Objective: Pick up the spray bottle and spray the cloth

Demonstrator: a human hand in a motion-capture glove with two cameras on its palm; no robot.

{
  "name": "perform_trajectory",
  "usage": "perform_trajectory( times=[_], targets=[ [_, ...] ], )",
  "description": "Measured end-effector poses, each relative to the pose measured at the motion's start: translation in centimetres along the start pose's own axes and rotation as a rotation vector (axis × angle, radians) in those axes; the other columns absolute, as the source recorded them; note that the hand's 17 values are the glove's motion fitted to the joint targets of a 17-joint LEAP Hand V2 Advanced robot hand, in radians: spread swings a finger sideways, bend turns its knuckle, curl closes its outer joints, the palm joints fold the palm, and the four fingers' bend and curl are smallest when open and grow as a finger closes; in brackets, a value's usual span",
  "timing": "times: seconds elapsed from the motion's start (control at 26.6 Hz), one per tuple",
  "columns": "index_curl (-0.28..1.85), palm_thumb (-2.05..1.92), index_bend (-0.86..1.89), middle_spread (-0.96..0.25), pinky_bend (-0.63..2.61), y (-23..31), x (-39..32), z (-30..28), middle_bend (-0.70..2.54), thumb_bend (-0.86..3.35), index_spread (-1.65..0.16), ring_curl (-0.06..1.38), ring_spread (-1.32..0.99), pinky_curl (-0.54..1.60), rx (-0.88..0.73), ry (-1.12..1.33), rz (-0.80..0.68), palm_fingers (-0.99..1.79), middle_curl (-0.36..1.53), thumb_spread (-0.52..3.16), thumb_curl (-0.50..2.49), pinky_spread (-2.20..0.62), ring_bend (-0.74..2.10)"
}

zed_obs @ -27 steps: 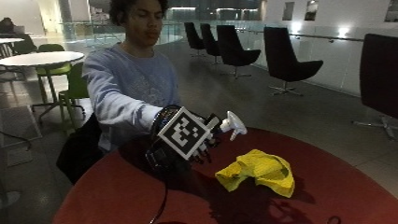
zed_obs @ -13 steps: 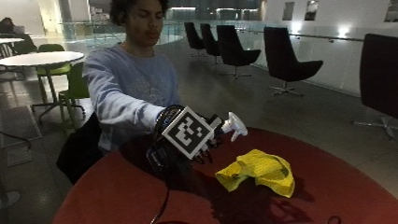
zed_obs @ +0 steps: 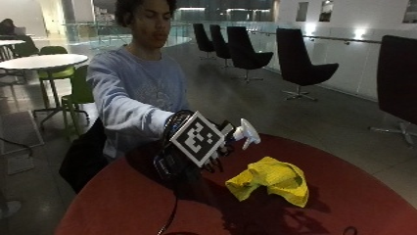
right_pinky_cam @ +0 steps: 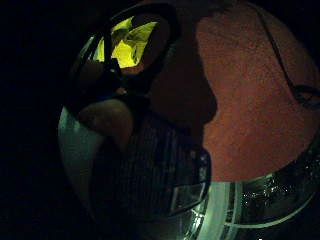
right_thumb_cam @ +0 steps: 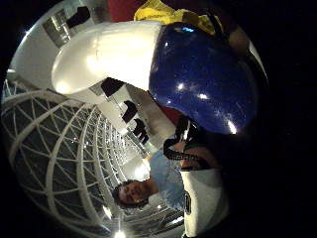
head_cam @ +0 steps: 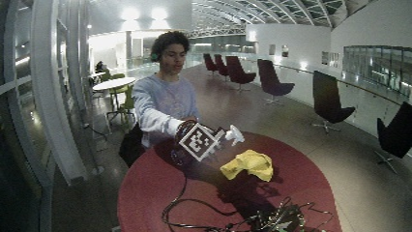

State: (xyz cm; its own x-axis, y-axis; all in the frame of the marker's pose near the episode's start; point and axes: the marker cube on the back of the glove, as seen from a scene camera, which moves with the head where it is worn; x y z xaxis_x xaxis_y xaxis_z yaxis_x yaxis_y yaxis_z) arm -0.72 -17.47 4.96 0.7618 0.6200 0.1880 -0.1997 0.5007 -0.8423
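Hands: the gloved right hand [zed_obs: 212,156] grips the lifted bottle [zed_obs: 246,135], nozzle toward the cloth [zed_obs: 272,178]; spraying remains.

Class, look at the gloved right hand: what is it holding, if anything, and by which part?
The right hand holds the spray bottle by its blue body, below the white spray head.

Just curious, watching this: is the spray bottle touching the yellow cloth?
Apart. The outside view shows the bottle held up in the gloved hand, with red table visible between its nozzle and the cloth lying below.
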Motion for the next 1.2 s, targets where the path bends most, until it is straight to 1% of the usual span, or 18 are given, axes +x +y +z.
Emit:
perform_trajectory(
  times=[0.11,0.41,0.56,0.83,1.2],
  targets=[
    [0.29,0.85,0.12,-0.07,0.18,0.3,-0.2,0.2,0.26,-0.03,-0.26,0.39,0.03,0.32,-0.034,-0.005,-0.002,1.03,0.45,0.84,0.57,0.29,0.42],
    [0.29,0.84,0.11,-0.07,0.18,-0.5,-0.7,0.6,0.26,-0.03,-0.26,0.39,0.03,0.33,0.012,-0.013,-0.001,1.03,0.45,0.84,0.57,0.29,0.42],
    [0.29,0.84,0.11,-0.07,0.18,-0.6,-1.1,1.0,0.26,-0.03,-0.26,0.39,0.03,0.33,0.066,-0.007,-0.048,1.03,0.45,0.84,0.57,0.28,0.42],
    [0.29,0.85,0.12,-0.07,0.18,-0.3,-5.6,3.4,0.26,-0.03,-0.25,0.39,0.03,0.32,0.219,-0.099,-0.249,1.04,0.45,0.84,0.57,0.28,0.42],
    [0.3,0.86,0.13,-0.06,0.17,-1.1,-14.6,9.8,0.26,-0.02,-0.26,0.39,0.02,0.32,0.369,-0.279,-0.618,1.01,0.45,0.84,0.58,0.27,0.41]
  ],
)
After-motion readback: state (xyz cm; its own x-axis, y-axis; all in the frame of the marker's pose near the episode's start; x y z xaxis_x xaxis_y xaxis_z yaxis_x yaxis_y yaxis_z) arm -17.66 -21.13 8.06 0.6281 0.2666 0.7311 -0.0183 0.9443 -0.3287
